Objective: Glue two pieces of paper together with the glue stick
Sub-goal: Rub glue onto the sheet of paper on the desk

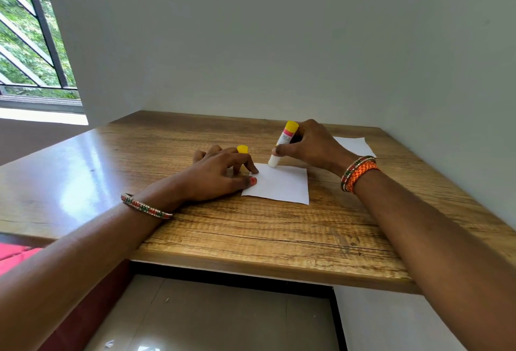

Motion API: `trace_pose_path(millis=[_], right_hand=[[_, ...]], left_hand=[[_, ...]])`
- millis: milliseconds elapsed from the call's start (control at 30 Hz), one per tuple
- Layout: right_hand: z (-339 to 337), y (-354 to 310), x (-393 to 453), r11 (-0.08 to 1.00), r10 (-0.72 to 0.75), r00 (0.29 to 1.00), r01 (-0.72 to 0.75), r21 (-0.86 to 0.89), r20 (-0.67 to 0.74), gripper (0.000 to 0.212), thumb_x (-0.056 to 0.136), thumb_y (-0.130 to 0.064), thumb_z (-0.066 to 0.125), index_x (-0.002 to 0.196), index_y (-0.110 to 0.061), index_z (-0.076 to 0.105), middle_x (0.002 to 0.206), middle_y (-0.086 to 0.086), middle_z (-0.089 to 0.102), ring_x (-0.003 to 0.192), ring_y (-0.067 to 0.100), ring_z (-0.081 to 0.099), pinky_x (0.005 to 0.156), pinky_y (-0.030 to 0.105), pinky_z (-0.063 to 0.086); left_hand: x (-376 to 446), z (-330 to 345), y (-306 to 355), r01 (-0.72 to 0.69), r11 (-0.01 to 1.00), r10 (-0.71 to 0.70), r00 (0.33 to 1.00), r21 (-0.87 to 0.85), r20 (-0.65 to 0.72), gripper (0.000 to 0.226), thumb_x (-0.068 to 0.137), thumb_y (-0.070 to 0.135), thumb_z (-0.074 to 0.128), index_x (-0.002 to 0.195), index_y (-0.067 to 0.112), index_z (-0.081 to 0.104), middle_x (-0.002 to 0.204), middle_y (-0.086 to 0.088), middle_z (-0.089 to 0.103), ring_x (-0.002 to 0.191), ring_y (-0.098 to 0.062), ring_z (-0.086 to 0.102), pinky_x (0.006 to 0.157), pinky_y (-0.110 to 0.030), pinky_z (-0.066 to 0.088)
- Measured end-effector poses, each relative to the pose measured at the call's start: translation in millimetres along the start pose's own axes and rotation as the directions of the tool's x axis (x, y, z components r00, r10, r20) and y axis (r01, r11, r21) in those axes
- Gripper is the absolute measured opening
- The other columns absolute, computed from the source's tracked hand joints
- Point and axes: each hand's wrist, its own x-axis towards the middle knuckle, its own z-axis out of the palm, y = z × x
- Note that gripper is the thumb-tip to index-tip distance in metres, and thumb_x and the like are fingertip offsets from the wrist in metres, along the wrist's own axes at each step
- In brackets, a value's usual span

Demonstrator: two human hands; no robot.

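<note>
A small white square of paper (282,184) lies flat on the wooden table (251,233). My right hand (310,144) grips a glue stick (283,142) with a yellow end and pink label, tilted, its white tip touching the paper's far edge. My left hand (220,173) rests on the table with thumb and fingertips pressing the paper's left corner. The yellow cap (242,149) pokes up just behind my left fingers; whether they hold it is hidden. A second white paper (353,146) lies flat beyond my right wrist.
The table sits in a corner, with a grey wall close behind and to the right. A barred window (33,43) is at the far left. The table's front edge overhangs a tiled floor (212,317).
</note>
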Motion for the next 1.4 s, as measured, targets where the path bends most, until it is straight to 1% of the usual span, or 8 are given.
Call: trace_pose_path(millis=[233, 467, 633, 1133, 1200, 1300, 1333, 1400], right_hand=[[-11.1, 2.7, -1.2, 0.999, 0.036, 0.999, -0.035, -0.032, 0.015, 0.020, 0.075, -0.019, 0.074, 0.086, -0.012, 0.059, 0.078, 0.000, 0.057, 0.067, 0.007, 0.051, 0.059, 0.020, 0.040], [-18.2, 4.8, -1.7, 0.996, 0.060, 0.998, -0.058, -0.067, 0.023, 0.020, 0.075, -0.021, 0.074, 0.086, -0.012, 0.060, 0.072, -0.003, 0.055, 0.066, 0.007, 0.050, 0.058, 0.021, 0.040], [-22.0, 6.7, -1.6, 0.993, 0.077, 0.997, -0.075, -0.088, 0.022, 0.024, 0.075, -0.022, 0.073, 0.091, -0.008, 0.062, 0.076, 0.001, 0.057, 0.065, 0.009, 0.050, 0.057, 0.022, 0.039], [-30.8, 10.5, -3.3, 0.981, 0.140, 0.989, -0.134, -0.140, 0.037, 0.021, 0.074, -0.022, 0.072, 0.084, -0.009, 0.060, 0.071, 0.001, 0.054, 0.066, 0.013, 0.049, 0.056, 0.025, 0.038], [-32.5, 7.3, -5.0, 0.990, 0.100, 0.995, -0.101, -0.096, -0.010, 0.017, 0.074, -0.020, 0.071, 0.077, -0.009, 0.059, 0.068, 0.000, 0.053, 0.063, 0.011, 0.049, 0.054, 0.024, 0.036], [-37.5, 1.6, -2.5, 0.994, 0.035, 0.978, -0.012, 0.109, -0.205, 0.012, 0.076, -0.015, 0.068, 0.074, -0.005, 0.061, 0.065, 0.001, 0.054, 0.059, 0.012, 0.049, 0.057, 0.024, 0.039], [-38.5, 0.7, -0.7, 0.986, 0.032, 0.966, 0.011, 0.167, -0.256, 0.012, 0.075, -0.014, 0.068, 0.075, -0.003, 0.062, 0.065, 0.003, 0.055, 0.060, 0.014, 0.050, 0.059, 0.027, 0.041], [-36.0, 0.6, 1.5, 0.978, 0.046, 0.960, 0.014, 0.210, -0.278, 0.014, 0.074, -0.015, 0.068, 0.077, -0.002, 0.065, 0.068, 0.005, 0.057, 0.063, 0.016, 0.051, 0.064, 0.033, 0.044]], left_hand=[[0.5, 0.7, -1.7, 0.010, 1.000, -0.010, 1.000, 0.003, 0.012, 0.024, 0.090, 0.047, 0.046, 0.112, 0.040, 0.054, 0.106, 0.006, 0.051, 0.111, -0.012, 0.033, 0.095, -0.034, 0.014], [0.6, 0.9, -1.6, 0.011, 1.000, -0.011, 1.000, 0.002, 0.006, 0.026, 0.090, 0.047, 0.047, 0.113, 0.039, 0.054, 0.109, 0.006, 0.052, 0.113, -0.012, 0.033, 0.094, -0.034, 0.014], [-0.3, 0.6, -2.1, 0.005, 1.000, -0.005, 1.000, 0.004, 0.004, 0.024, 0.090, 0.048, 0.046, 0.112, 0.040, 0.054, 0.107, 0.006, 0.052, 0.112, -0.012, 0.034, 0.094, -0.033, 0.014], [-2.5, -0.8, 0.9, -0.002, 1.000, 0.002, 1.000, -0.005, 0.002, 0.025, 0.090, 0.047, 0.046, 0.113, 0.039, 0.054, 0.111, 0.007, 0.051, 0.113, -0.010, 0.030, 0.094, -0.033, 0.013], [-2.4, -0.9, 0.9, -0.007, 1.000, 0.007, 1.000, -0.003, 0.007, 0.026, 0.090, 0.046, 0.046, 0.114, 0.038, 0.054, 0.110, 0.008, 0.050, 0.113, -0.011, 0.030, 0.095, -0.034, 0.015], [-1.9, 0.0, 0.5, -0.011, 1.000, 0.011, 1.000, 0.028, 0.005, 0.026, 0.089, 0.049, 0.046, 0.110, 0.036, 0.054, 0.107, 0.010, 0.047, 0.114, -0.012, 0.031, 0.096, -0.035, 0.018], [-1.7, 1.1, 0.9, -0.019, 0.998, 0.020, 1.000, 0.052, -0.015, 0.028, 0.088, 0.053, 0.045, 0.107, 0.034, 0.055, 0.106, 0.011, 0.046, 0.113, -0.012, 0.032, 0.096, -0.034, 0.019], [-0.9, 3.5, 3.3, -0.052, 0.994, 0.064, 0.990, 0.095, -0.124, 0.038, 0.084, 0.061, 0.038, 0.100, 0.031, 0.055, 0.102, 0.012, 0.045, 0.108, -0.010, 0.034, 0.095, -0.034, 0.024]])
